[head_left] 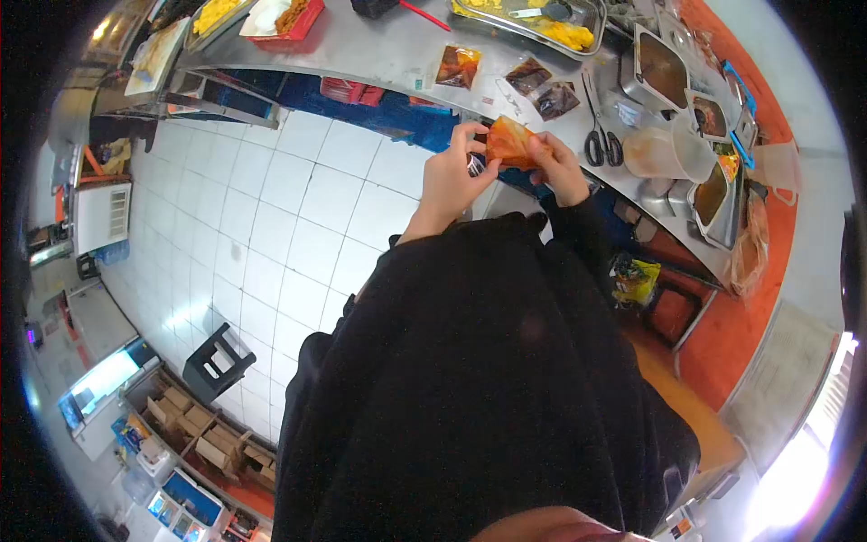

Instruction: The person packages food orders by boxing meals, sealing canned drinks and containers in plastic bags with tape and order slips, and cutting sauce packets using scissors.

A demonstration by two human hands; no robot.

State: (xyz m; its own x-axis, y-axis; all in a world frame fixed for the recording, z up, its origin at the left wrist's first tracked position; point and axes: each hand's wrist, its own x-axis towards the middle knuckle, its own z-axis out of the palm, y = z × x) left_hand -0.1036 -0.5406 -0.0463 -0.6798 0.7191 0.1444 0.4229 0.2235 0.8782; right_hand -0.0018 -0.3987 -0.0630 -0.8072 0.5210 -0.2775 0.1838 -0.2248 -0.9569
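A small clear plastic packet of orange sauce (510, 143) is held up at the near edge of the steel counter. My left hand (452, 176) pinches its left side, and my right hand (560, 167) grips its right side, fingers closed. Past the hands, a packet with dark and orange sauce (459, 67) lies flat. Two packets of dark sauce, one (528, 76) behind the other (556, 99), rest to its right. Black-handled scissors (601, 135) lie right of my right hand, beside a translucent plastic jug (664, 152).
Metal food pans (659, 72) line the counter's right end. A large tray of yellow food (564, 36) and a red container (282, 23) stand at the back. Below left is a white tiled floor (271, 208) with a black stool (219, 361).
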